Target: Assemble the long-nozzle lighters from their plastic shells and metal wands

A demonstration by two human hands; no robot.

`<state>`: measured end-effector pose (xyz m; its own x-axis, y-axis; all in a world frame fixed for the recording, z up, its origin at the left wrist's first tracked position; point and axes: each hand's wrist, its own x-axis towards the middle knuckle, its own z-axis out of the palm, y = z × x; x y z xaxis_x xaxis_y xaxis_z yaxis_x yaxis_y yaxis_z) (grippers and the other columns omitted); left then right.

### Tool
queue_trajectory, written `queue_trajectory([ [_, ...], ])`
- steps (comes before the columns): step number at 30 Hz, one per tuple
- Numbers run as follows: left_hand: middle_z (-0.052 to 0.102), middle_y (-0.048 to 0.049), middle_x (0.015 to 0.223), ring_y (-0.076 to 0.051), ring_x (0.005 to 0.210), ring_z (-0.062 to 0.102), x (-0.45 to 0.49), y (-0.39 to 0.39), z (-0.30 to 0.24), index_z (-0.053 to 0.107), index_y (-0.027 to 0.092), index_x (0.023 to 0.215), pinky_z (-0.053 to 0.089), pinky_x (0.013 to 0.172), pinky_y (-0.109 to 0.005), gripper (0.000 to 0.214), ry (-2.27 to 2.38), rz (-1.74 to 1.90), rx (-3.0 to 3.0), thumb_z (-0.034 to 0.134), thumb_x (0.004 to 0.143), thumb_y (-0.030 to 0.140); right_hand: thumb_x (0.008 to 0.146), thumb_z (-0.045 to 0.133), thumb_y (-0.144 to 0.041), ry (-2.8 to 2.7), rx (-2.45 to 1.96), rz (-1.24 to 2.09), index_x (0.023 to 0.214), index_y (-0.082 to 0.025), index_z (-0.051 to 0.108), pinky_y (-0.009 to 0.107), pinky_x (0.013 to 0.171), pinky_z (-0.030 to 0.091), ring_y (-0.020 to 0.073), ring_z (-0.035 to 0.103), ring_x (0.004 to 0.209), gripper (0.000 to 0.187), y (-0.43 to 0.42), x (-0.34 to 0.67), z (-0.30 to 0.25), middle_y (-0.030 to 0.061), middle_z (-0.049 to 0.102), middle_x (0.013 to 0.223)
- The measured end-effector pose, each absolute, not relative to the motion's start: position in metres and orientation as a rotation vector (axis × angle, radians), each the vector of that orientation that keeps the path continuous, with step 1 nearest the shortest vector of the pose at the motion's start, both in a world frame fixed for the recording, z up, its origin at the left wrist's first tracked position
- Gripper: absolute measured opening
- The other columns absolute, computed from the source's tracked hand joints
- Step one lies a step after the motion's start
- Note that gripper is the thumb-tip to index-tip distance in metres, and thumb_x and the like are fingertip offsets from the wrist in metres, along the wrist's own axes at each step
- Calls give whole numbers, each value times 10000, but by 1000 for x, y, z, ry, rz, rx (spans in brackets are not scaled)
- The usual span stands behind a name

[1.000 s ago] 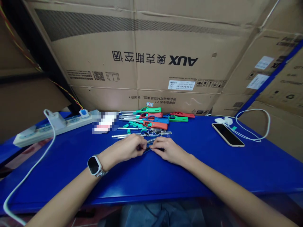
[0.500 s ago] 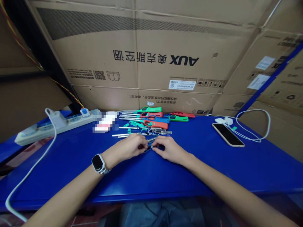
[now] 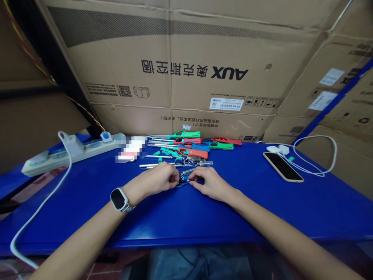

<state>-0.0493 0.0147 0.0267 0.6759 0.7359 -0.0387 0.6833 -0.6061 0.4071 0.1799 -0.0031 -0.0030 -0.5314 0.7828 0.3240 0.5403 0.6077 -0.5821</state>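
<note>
A cardboard box (image 3: 186, 70) fills the top of the frame behind my blue table (image 3: 262, 210). A power strip (image 3: 72, 151) lies at left, a phone (image 3: 282, 166) at right, and coloured lighters (image 3: 189, 146) just above centre. At centre my left hand (image 3: 159, 181) and right hand (image 3: 210, 182) meet, the fingertips of both pinched tight on a small blue piece (image 3: 183, 181) low at the tabletop.
</note>
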Motion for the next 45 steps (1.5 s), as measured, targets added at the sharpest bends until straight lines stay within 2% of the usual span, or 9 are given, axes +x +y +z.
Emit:
queue_trajectory([
  [8, 668, -21, 766, -145, 669, 565, -47, 13, 26, 687, 185, 786, 385, 614, -237, 112, 1109, 257, 2545, 577, 801, 168, 817, 661, -115, -2272, -1053, 573, 884, -169, 704, 256, 713, 513, 144, 666, 733, 96, -4, 179, 0, 34, 724, 834],
  [15, 645, -26, 770, -153, 684, 552, -42, 9, 32, 671, 168, 764, 378, 619, -247, 114, 1074, 250, 2597, 579, 807, 116, 825, 656, -115, -2275, -1044, 589, 872, -175, 704, 255, 707, 505, 146, 670, 738, 90, -4, 179, 0, 29, 726, 834],
  [22, 660, -43, 828, -160, 733, 581, -39, 7, 32, 673, 162, 802, 415, 690, -255, 139, 1013, 241, 2634, 554, 869, 139, 838, 649, -111, -2306, -1044, 583, 842, -169, 698, 263, 708, 487, 153, 662, 736, 75, -4, 180, 2, 34, 728, 830],
  [30, 674, -34, 810, -152, 722, 587, -51, 16, 42, 709, 157, 853, 428, 686, -256, 91, 1100, 350, 2532, 620, 841, 171, 829, 662, -111, -2288, -1055, 557, 824, -174, 689, 263, 710, 484, 154, 654, 743, 68, -4, 181, 0, 32, 711, 823],
  [34, 645, -48, 935, -181, 854, 594, -51, 15, 39, 703, 177, 954, 447, 785, -290, 128, 1006, 447, 2598, 616, 885, 240, 824, 654, -121, -2249, -1065, 571, 830, -171, 690, 254, 679, 484, 139, 635, 699, 62, -6, 182, 0, 25, 688, 802],
  [38, 612, -45, 949, -196, 899, 594, -41, 9, 31, 712, 208, 959, 455, 788, -291, 123, 951, 418, 2684, 615, 906, 262, 850, 606, -124, -2183, -1030, 615, 854, -169, 690, 246, 668, 485, 131, 628, 693, 96, -5, 184, 7, 20, 679, 793],
  [41, 605, -44, 910, -183, 853, 595, -36, 6, 28, 714, 196, 899, 453, 750, -276, 115, 936, 411, 2725, 602, 907, 222, 893, 561, -149, -2116, -1005, 483, 893, -173, 688, 272, 723, 488, 151, 634, 779, 129, 0, 187, 11, 41, 679, 854],
  [45, 610, -39, 856, -165, 784, 588, -36, 6, 29, 712, 178, 836, 441, 707, -264, 137, 909, 399, 2733, 593, 902, 188, 884, 603, -172, -2304, -1005, 336, 999, -188, 694, 372, 910, 448, 217, 608, 1034, 147, 13, 188, 11, 75, 683, 1033],
])
